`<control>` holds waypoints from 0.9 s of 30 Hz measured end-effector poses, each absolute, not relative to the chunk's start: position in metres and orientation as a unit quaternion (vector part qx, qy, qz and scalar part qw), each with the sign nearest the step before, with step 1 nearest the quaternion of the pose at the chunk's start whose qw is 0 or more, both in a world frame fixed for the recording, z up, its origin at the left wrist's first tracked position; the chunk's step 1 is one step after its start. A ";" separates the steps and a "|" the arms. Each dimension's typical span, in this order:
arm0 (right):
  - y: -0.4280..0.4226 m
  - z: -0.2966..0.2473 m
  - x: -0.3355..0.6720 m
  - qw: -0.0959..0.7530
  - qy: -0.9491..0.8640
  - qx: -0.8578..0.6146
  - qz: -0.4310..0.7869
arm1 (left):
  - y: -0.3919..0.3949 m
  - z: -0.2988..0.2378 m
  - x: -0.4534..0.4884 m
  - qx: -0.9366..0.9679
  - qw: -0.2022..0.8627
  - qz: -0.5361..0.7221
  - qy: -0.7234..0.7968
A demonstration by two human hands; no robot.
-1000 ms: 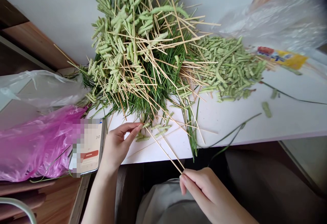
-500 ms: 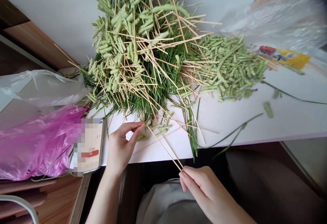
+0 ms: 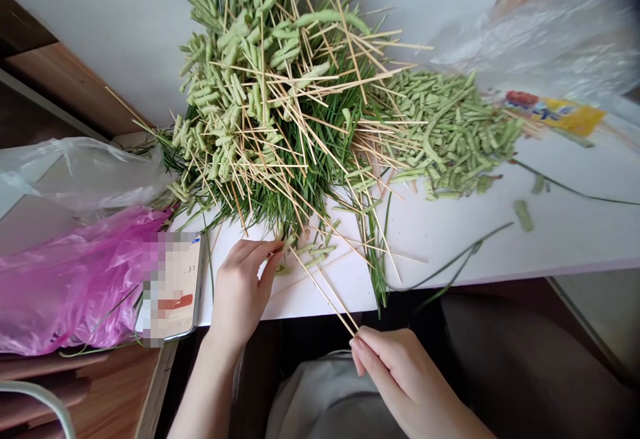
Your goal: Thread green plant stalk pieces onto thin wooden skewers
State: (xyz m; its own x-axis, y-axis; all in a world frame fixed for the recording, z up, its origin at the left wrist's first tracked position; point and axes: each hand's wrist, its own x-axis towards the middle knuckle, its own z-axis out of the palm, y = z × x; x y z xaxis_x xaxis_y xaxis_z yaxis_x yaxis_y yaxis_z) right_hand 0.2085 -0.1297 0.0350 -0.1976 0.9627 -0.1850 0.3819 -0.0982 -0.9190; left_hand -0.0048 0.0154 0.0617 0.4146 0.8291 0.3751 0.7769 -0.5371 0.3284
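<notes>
My right hand (image 3: 395,365) is closed in a pinch on the near ends of two thin bamboo skewers (image 3: 327,290), which spread apart toward the table. At the far tip of one skewer, my left hand (image 3: 247,279) pinches a short light-green stem piece (image 3: 289,243) between thumb and forefinger. Its fingers partly hide that piece. Several similar cut pieces (image 3: 320,250) lie on the white table just right of the left fingertips. Behind them rises a big heap of dark-green, grass-like blades (image 3: 320,159), topped with pale-green cut pieces (image 3: 220,119) and many loose skewers (image 3: 310,132).
Right of the heap lies a pile of green cut pieces (image 3: 445,132), with a clear plastic bag (image 3: 545,45) behind. On the left are a pink plastic bag (image 3: 75,285), another clear bag (image 3: 85,172) and a phone (image 3: 183,285). Long blades hang over the white table's (image 3: 465,242) front edge.
My left thumb and fingers have drawn slightly closer together at the skewer tip. My right hand and the two skewers stay almost where they were.
</notes>
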 end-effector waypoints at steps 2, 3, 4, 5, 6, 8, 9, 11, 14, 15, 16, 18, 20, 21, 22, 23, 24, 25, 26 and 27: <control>-0.130 0.035 0.209 0.297 -0.604 -0.558 0.485 | 0.014 0.061 -0.004 0.843 0.044 0.248 0.476; -0.130 0.035 0.209 0.298 -0.606 -0.558 0.483 | 0.013 0.061 -0.004 0.843 0.041 0.246 0.476; -0.130 0.034 0.209 0.297 -0.607 -0.558 0.482 | 0.012 0.061 -0.004 0.844 0.038 0.244 0.476; -0.130 0.034 0.209 0.297 -0.610 -0.557 0.479 | 0.011 0.061 -0.003 0.844 0.035 0.243 0.477; -0.131 0.034 0.209 0.297 -0.612 -0.557 0.476 | 0.010 0.062 -0.003 0.844 0.033 0.243 0.477; -0.131 0.033 0.209 0.300 -0.619 -0.556 0.467 | 0.009 0.063 -0.003 0.845 0.030 0.243 0.476; -0.131 0.033 0.209 0.303 -0.621 -0.555 0.463 | 0.008 0.063 -0.003 0.845 0.028 0.244 0.476; -0.131 0.033 0.209 0.309 -0.625 -0.554 0.455 | 0.006 0.063 -0.003 0.846 0.021 0.247 0.472; -0.131 0.033 0.209 0.311 -0.631 -0.552 0.448 | 0.004 0.062 -0.004 0.851 0.010 0.249 0.462; -0.131 0.034 0.209 0.313 -0.634 -0.550 0.444 | 0.003 0.061 -0.004 0.852 0.007 0.250 0.460; -0.131 0.034 0.209 0.315 -0.638 -0.548 0.439 | 0.003 0.060 -0.004 0.852 0.005 0.251 0.459; -0.131 0.033 0.208 0.319 -0.652 -0.545 0.420 | 0.001 0.059 -0.004 0.850 0.005 0.254 0.462; -0.132 0.030 0.206 0.313 -0.675 -0.546 0.385 | 0.000 0.059 -0.005 0.846 0.006 0.259 0.466; -0.132 0.028 0.205 0.311 -0.690 -0.547 0.359 | -0.001 0.060 -0.005 0.844 0.007 0.261 0.468; -0.133 0.025 0.204 0.308 -0.705 -0.548 0.328 | -0.002 0.061 -0.005 0.843 0.005 0.263 0.470; -0.133 0.023 0.203 0.306 -0.721 -0.549 0.293 | -0.003 0.061 -0.006 0.842 0.003 0.264 0.470; -0.134 0.021 0.201 0.305 -0.733 -0.550 0.258 | -0.004 0.062 -0.006 0.842 0.001 0.264 0.470; -0.135 0.019 0.200 0.303 -0.743 -0.552 0.227 | -0.004 0.063 -0.006 0.842 0.000 0.264 0.470; -0.135 0.018 0.199 0.302 -0.749 -0.552 0.207 | -0.004 0.064 -0.006 0.843 0.001 0.263 0.470; -0.136 0.018 0.199 0.304 -0.749 -0.553 0.203 | -0.005 0.065 -0.007 0.843 0.002 0.264 0.469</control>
State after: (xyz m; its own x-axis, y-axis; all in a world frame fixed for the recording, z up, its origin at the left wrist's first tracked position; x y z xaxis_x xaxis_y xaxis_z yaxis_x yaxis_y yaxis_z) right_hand 0.1990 -0.1357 0.0175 -0.2034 0.9515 0.2308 0.7054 0.3058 -0.6394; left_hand -0.0071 -0.0046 0.0648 0.4215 0.7913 0.4429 0.7890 -0.5608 0.2510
